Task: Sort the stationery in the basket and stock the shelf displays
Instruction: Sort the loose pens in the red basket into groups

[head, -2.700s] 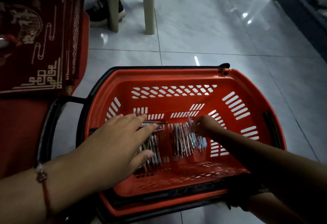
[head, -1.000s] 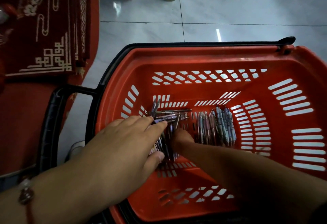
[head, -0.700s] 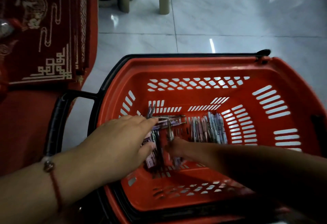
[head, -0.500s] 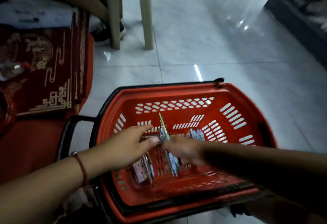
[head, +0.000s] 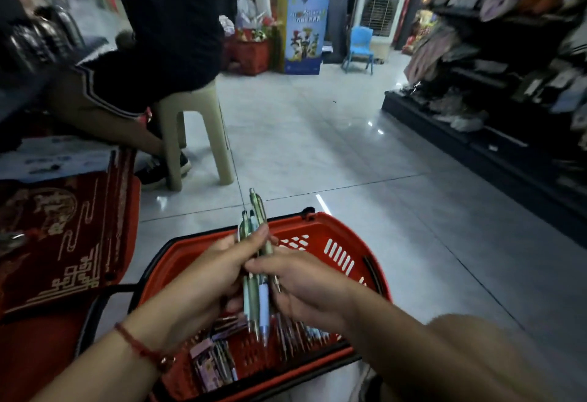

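Item: slim green-and-white plastic pens (head: 256, 262); we are gripping the bundle with left hand (head: 203, 278) and right hand (head: 305, 284) over the red plastic basket's (head: 343, 236) far rim, squaring tips before shelving.

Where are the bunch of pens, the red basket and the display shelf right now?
bunch of pens (head: 256, 287): head view, on the green barrels between both hands.
red basket (head: 340, 236): head view, on its far right rim.
display shelf (head: 495, 135): head view, on its dark lower ledge, at right.

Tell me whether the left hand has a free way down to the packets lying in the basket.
Probably not yet: the left hand grips the pens together with the right hand. The packets lie uncovered in the basket just below.
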{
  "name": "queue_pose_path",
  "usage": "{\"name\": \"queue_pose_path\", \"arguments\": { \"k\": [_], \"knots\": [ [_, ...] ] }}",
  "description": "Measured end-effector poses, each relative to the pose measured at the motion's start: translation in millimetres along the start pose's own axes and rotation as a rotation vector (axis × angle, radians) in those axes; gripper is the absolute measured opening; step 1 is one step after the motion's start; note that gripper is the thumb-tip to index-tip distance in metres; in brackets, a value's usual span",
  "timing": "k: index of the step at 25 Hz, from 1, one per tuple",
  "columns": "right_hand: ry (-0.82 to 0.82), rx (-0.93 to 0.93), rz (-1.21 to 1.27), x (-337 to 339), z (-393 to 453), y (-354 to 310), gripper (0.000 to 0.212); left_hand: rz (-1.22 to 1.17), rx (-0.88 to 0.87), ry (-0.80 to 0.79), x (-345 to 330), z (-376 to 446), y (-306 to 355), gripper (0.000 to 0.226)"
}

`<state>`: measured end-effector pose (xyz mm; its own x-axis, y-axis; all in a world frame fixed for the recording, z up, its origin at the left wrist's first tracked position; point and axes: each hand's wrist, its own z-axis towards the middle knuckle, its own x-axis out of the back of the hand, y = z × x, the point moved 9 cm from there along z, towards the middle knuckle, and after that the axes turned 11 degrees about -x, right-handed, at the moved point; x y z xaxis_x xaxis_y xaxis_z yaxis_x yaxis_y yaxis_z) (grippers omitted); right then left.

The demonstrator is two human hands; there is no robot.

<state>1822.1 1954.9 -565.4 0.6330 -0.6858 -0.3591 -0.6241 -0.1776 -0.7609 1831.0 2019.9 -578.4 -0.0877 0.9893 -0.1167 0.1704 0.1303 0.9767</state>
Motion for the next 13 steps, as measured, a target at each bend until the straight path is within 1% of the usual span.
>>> {"name": "queue_pose_path", "arguments": {
  "k": [6, 10, 12, 13],
  "knots": [
    [0.097, 0.011, 0.132, 29, -23, 12, 0.028, -0.04, 0.009, 0.07, -26, 1, -11, 0.055],
    [0.101, 0.027, 0.139, 34, -23, 12, 0.03, 0.013, -0.068, 0.115, -20, 9, -5, 0.045],
    [0.122, 0.039, 0.062, 42, -21, 12, 0.029, -0.017, -0.105, 0.188, -9, 17, -1, 0.037],
    [0.167, 0.052, 0.008, 49, -21, 13, 0.027, -0.061, -0.122, 0.223, -4, 21, 1, 0.033]
  ]
}}
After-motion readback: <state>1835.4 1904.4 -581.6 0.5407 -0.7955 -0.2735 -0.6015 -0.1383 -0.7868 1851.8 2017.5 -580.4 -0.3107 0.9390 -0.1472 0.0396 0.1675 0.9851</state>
